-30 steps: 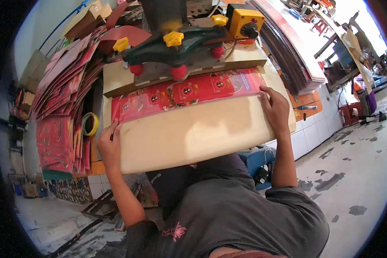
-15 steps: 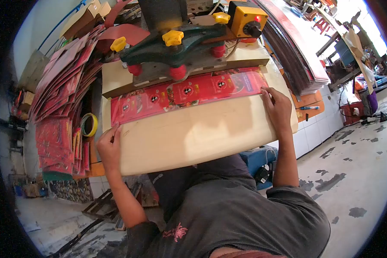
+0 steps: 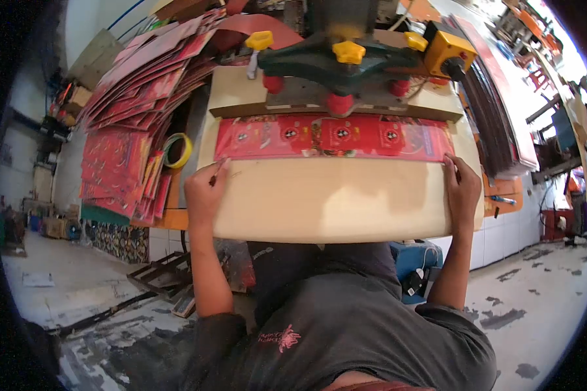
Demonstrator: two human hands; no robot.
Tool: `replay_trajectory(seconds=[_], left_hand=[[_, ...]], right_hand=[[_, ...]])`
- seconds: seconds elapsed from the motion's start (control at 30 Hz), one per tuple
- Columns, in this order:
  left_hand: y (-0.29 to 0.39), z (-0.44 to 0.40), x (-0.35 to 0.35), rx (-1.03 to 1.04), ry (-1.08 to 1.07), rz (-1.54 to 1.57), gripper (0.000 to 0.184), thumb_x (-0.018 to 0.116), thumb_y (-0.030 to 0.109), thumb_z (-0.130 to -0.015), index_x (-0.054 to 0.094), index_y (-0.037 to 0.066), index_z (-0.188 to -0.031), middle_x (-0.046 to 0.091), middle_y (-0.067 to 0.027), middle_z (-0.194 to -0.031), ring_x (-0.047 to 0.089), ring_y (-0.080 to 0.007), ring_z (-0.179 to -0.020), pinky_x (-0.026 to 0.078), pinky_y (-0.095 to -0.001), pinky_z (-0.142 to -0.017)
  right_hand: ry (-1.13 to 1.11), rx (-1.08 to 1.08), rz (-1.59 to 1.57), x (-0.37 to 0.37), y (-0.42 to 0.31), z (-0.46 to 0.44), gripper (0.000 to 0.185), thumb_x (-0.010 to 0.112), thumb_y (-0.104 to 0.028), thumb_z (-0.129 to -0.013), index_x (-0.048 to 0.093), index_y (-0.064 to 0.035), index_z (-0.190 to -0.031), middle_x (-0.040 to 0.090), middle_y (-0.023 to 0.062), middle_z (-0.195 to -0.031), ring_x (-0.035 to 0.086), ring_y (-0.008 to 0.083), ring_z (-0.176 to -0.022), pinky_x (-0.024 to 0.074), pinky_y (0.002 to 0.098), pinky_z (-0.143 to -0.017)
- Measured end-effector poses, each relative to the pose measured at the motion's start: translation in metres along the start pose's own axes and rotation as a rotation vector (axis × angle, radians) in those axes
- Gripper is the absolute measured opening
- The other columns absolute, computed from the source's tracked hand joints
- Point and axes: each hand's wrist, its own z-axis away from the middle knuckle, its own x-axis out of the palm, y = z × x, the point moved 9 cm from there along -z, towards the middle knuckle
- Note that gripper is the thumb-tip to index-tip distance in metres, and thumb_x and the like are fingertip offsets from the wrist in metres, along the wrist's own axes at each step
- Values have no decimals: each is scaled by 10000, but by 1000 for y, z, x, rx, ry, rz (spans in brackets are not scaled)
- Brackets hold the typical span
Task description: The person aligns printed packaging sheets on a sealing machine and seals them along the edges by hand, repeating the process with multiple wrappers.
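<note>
A long strip of red printed plastic film [image 3: 365, 136] lies across the cream board [image 3: 274, 202], its far edge along the foot of a raised ledge. My left hand [image 3: 205, 190] has thumb and finger pinched at the strip's near left corner. At the near right corner, my right hand [image 3: 463, 192] pinches the film in the same way. Just beyond the strip stands a press head with a dark green bracket [image 3: 306, 62], yellow star knobs [image 3: 349, 52] and red feet [image 3: 340, 103].
Red printed sheets [image 3: 114, 163] are piled at the left, next to a roll of yellow tape [image 3: 177, 150]. A yellow control box [image 3: 449, 52] sits right of the press. Farther right are a tall stack of sheets [image 3: 502, 117] and a blue pen [image 3: 503, 200].
My view has turned, so board, press and strip now appear level and farther right. Both hands remain at the strip's near corners.
</note>
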Motion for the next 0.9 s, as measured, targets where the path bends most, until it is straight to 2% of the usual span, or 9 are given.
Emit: replay_trajectory(seconds=[0.27,0.37,0.43,0.5,0.6,0.77,0.9], left_hand=[[-7,1,0,-17,7,29,272,702,266,-945,769,14,-1020,707,-214,-834,688,-333,-679,518,-386,-630],[-10,0,2,7,5,-3,269,699,259,-947,768,12,-1027,710,-219,-845,694,-338,-693,523,-384,-637],[-7,1,0,20,23,10,265,698,253,-948,767,10,-1029,709,-222,-846,692,-346,-696,524,-388,-641],[-1,3,-1,53,40,0,272,690,241,-958,756,-9,-1043,705,-239,-855,692,-366,-715,522,-392,-648],[1,3,4,53,-11,6,297,678,243,-971,741,-36,-1054,700,-252,-849,693,-346,-706,512,-384,-648],[-1,1,5,-45,-56,-5,325,663,243,-988,725,-62,-1080,696,-244,-812,654,-219,-664,494,-351,-639],[-1,2,5,-22,-34,8,327,662,247,-991,727,-56,-1098,709,-230,-822,648,-190,-673,493,-339,-640]], right_hand=[[-23,2,16,2,-2,-1,256,637,-249,-997,753,-40,-1089,739,155,-899,658,233,-684,515,356,-674],[-53,43,57,5,1,-2,253,639,-247,-995,754,-41,-1088,743,157,-922,680,245,-722,523,359,-693],[26,-50,-50,3,4,0,245,643,-244,-990,757,-48,-1085,743,167,-941,703,267,-766,534,361,-720],[7,-25,-10,3,10,0,234,656,-239,-976,759,-54,-1075,742,175,-962,711,293,-795,543,367,-745],[15,-3,13,0,6,1,220,666,-241,-966,762,-69,-1065,739,163,-939,700,294,-764,540,378,-727],[10,-1,76,-3,5,0,222,664,-265,-965,766,-94,-1062,728,137,-875,667,265,-691,523,388,-679],[5,11,85,-3,4,0,235,670,-291,-959,772,-102,-1055,724,128,-856,661,257,-682,516,388,-668]])
